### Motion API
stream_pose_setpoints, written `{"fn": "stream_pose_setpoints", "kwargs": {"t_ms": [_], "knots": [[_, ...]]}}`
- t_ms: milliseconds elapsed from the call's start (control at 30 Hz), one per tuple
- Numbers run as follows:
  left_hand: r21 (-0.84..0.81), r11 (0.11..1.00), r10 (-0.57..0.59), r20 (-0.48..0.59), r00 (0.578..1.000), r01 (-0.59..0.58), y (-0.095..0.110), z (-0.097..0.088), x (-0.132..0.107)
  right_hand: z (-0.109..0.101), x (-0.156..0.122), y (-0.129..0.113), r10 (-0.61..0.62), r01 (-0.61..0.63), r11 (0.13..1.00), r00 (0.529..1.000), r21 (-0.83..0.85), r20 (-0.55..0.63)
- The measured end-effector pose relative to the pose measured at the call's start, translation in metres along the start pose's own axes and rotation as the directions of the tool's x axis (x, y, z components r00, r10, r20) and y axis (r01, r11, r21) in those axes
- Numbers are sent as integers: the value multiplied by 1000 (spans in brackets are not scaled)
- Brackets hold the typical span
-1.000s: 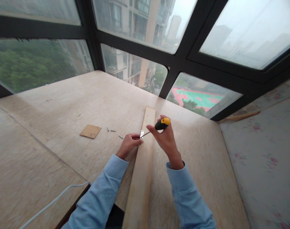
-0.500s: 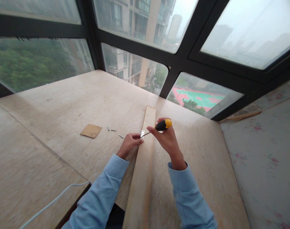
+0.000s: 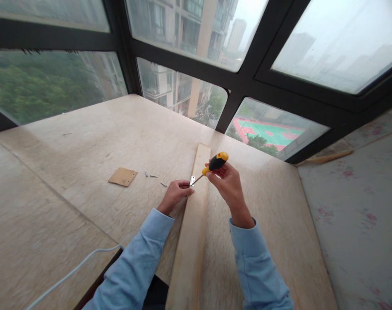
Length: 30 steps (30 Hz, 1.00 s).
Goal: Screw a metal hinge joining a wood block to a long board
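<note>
A long pale wooden board (image 3: 188,241) lies lengthwise before me. On its left edge sits a small silver metal hinge (image 3: 192,179) with holes. My left hand (image 3: 174,194) is closed, thumb and fingers pinching at the hinge's lower end against the board; whether a screw is between them is too small to see. My right hand (image 3: 227,185) grips a yellow and black screwdriver (image 3: 217,161) by the lower handle. Its shaft slants down to the left, the tip at the hinge beside my left fingertips.
Several loose screws (image 3: 153,176) lie left of the board, near a thin brown square piece (image 3: 122,177) with small holes. A white cable (image 3: 76,268) runs across the lower left. Dark-framed windows (image 3: 183,62) border the stone surface (image 3: 86,142); a flowered wall (image 3: 360,215) stands right.
My right hand has shifted its grip on the screwdriver, fingers now lower on the handle, and the handle stands steeper. My left hand, hinge and board have stayed in place.
</note>
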<state>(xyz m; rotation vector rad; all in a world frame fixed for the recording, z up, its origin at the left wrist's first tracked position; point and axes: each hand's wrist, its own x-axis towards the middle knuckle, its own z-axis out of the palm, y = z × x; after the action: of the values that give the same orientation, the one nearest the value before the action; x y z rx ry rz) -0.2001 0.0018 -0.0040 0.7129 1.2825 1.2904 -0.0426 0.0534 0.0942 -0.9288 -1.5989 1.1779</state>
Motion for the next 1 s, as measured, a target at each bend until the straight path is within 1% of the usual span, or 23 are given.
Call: {"fn": "stream_pose_setpoints", "kwargs": {"t_ms": [67,100,133,233,300,367,400,467,533,567,633,700,767,867,933,1000], "knots": [[3,1000,-4,0,1000,4,0,0,0,5,0,2,-25,27,999,999,42,-29],[6,1000,-7,-3,1000,7,0,0,0,8,-1,3,-39,40,999,998,33,-45],[10,1000,-7,-6,1000,8,0,0,0,10,-1,4,-60,60,998,996,-4,-65],[16,1000,-4,-13,1000,5,2,1,-1,15,-3,5,-155,126,974,977,-188,-149],[21,1000,0,-15,1000,1,2,1,-1,17,-3,6,-202,150,958,958,-244,-205],[18,1000,0,-13,1000,0,2,0,-1,19,-4,7,-196,153,969,953,-192,-231],[16,1000,0,-10,1000,0,1,0,0,20,-4,7,-179,152,979,959,-136,-220],[14,1000,-2,-5,1000,2,0,0,0,22,-4,9,-156,158,987,975,1,-156],[15,1000,2,3,1000,-2,-1,0,0,23,-4,11,-169,177,982,980,74,-101],[15,1000,5,6,1000,-5,-2,0,0,23,-4,13,-179,186,981,978,59,-104],[13,1000,13,6,1000,-14,-2,0,0,23,-4,15,-185,177,982,971,-60,-154],[20,1000,19,3,1000,-19,-1,0,0,23,-4,15,-169,127,973,962,-194,-215],[29,999,20,3,1000,-20,1,0,-1,23,-4,13,-133,74,969,961,-236,-241],[28,1000,13,9,1000,-13,2,0,-2,24,-5,10,-80,48,990,964,-132,-252],[22,1000,9,16,1000,-10,1,0,-2,25,-5,10,-81,73,996,967,-45,-240],[12,1000,6,27,1000,-6,0,-1,0,26,-4,12,-104,112,993,980,38,-170]]}}
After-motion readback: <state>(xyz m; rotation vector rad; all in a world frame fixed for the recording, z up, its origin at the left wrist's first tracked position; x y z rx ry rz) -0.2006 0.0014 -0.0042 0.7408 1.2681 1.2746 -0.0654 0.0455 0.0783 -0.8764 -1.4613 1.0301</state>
